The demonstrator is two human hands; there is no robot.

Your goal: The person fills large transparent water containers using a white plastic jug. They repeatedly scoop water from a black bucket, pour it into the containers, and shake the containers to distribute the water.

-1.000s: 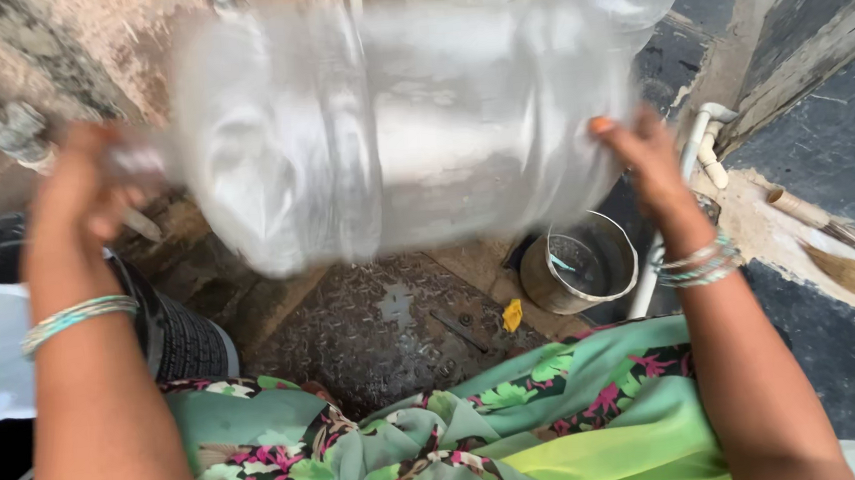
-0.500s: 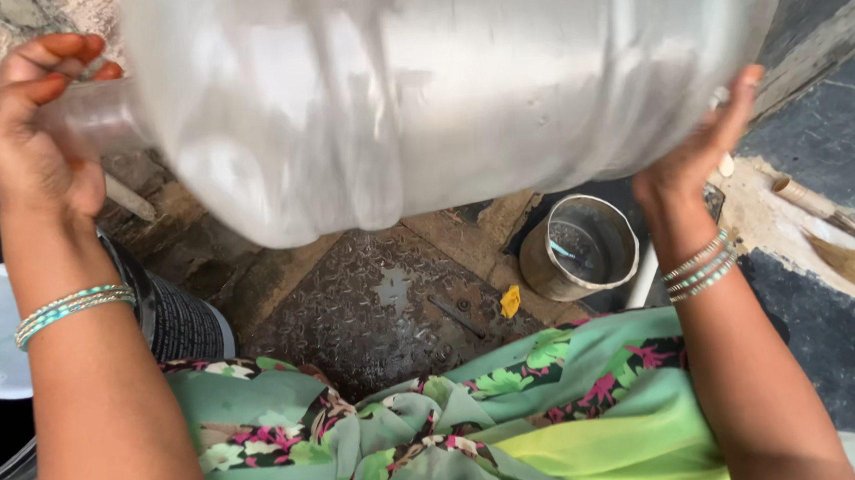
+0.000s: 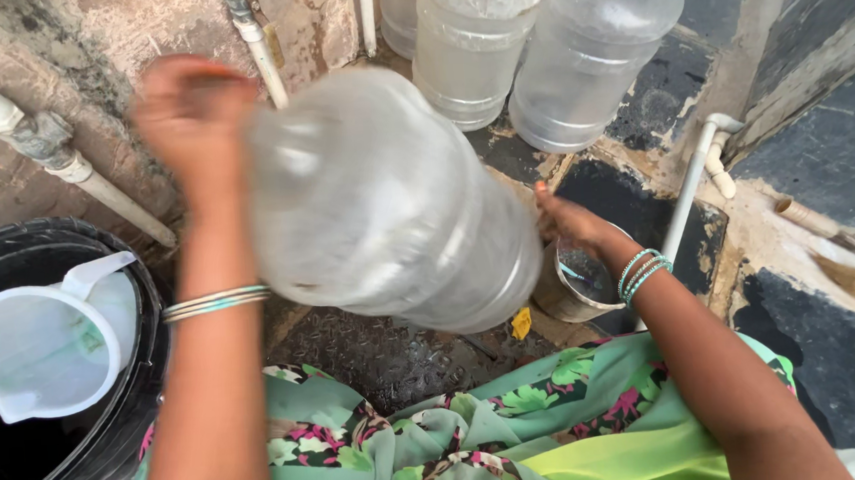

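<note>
Nearest the camera lies a green flowered cloth (image 3: 521,434) over the person's lap. Both forearms reach forward from it, each with thin bangles at the wrist.

Between the arms a big clear plastic jug (image 3: 384,198) is held up off the ground, tilted, its wide base toward the lap and its narrow end up and to the left. The left hand (image 3: 193,111) is at the jug's upper left end; it is blurred, so I cannot tell whether its fingers are curled round the neck or only pressed against it. The right hand (image 3: 567,222) lies against the jug's lower right side, fingers mostly hidden behind the plastic, so its grip cannot be told either.

Just beyond the right hand a small metal pot (image 3: 577,295) stands on the wet stone floor (image 3: 385,348). At the left edge a black tub (image 3: 61,446) holds a white plastic pitcher (image 3: 43,342).

Farther off, a white pipe (image 3: 690,187) rises at the right, and another pipe (image 3: 51,161) slants along the rough wall on the left. At the back three more clear jugs (image 3: 534,42) stand upright together against the wall, touching or nearly so.
</note>
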